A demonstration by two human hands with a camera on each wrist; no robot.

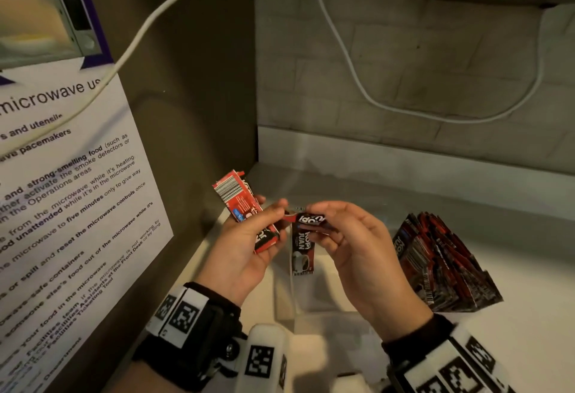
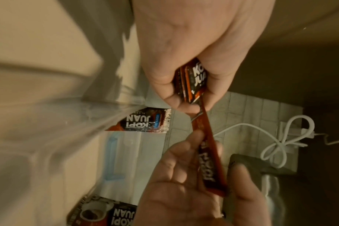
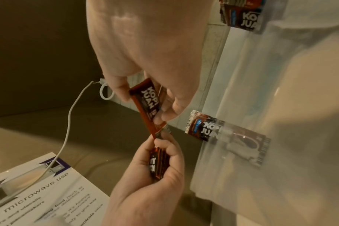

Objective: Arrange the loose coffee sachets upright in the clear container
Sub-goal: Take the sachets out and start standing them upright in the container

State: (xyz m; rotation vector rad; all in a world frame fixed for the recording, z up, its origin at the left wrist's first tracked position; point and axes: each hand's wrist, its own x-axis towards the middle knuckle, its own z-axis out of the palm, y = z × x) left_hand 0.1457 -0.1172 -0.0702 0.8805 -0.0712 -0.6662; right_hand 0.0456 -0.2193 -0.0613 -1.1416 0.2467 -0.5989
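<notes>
Wall (image 1: 186, 112) close left; sachet stack (image 1: 441, 268) right; counter (image 1: 529, 237) between.

Both hands raised palms-up, left hand (image 1: 249, 238) and right hand (image 1: 357, 246) fingers curled, fingertips nearly meeting

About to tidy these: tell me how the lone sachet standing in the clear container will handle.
The lone sachet is thin foil, so probably light and floppy. With little beside it in the clear container, it may tip over. Its glossy surface looks somewhat slippery.
</notes>
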